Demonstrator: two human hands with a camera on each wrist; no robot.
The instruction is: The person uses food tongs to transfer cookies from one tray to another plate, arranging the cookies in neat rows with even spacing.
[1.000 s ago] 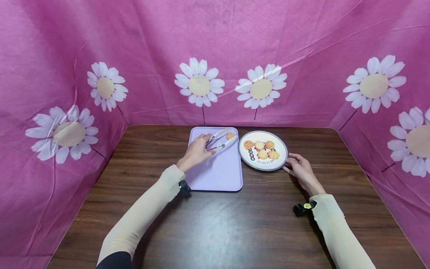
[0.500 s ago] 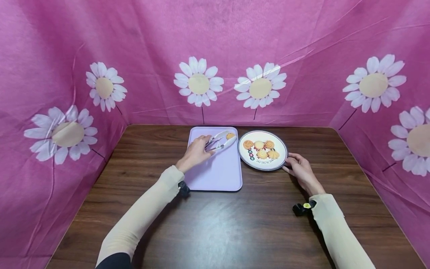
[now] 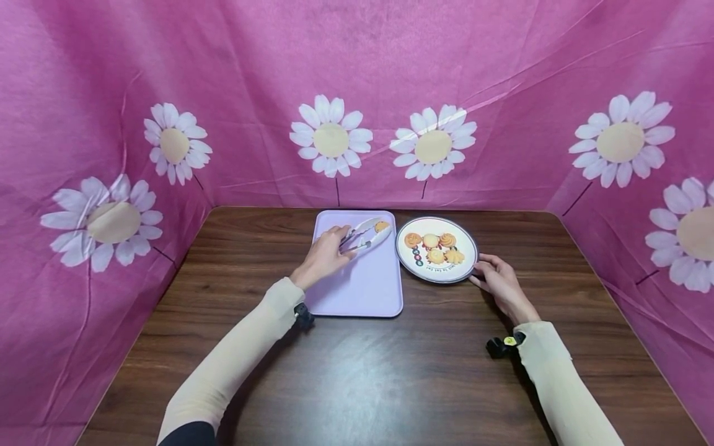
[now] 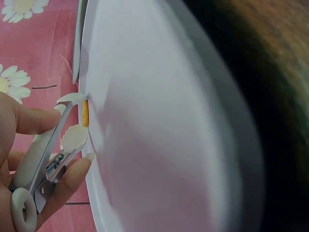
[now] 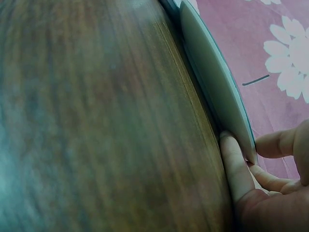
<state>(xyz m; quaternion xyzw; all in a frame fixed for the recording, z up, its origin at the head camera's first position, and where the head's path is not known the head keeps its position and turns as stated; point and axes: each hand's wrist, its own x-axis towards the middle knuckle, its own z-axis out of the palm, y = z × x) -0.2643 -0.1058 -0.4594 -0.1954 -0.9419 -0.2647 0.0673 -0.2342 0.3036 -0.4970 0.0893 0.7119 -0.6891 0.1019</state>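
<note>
My left hand (image 3: 322,257) holds a pair of tongs (image 3: 378,239) over the far part of a lilac tray (image 3: 357,288). Thumb and fingers sit on either side of the handles in the left wrist view, where a ring shows at the tongs' back end. Between the pale scalloped tips is a golden cookie (image 4: 85,113), near the tray's far right corner. My right hand (image 3: 501,284) grips the right rim of a white oval plate (image 3: 464,243) with a dark edge. Several cookies (image 3: 431,241) lie on that plate. In the right wrist view, thumb and fingers pinch the plate's edge (image 5: 217,84).
Tray and plate stand side by side, almost touching, on a dark brown wooden table (image 3: 357,378). A pink cloth (image 3: 245,142) with printed daisies hangs behind the table and along both sides. Small black cameras (image 3: 304,316) are strapped to the wrists.
The tongs' tips have drawn slightly nearer to each other around the cookie, and my left hand has shifted a little to the left. My right hand and the plate stay in place.
</note>
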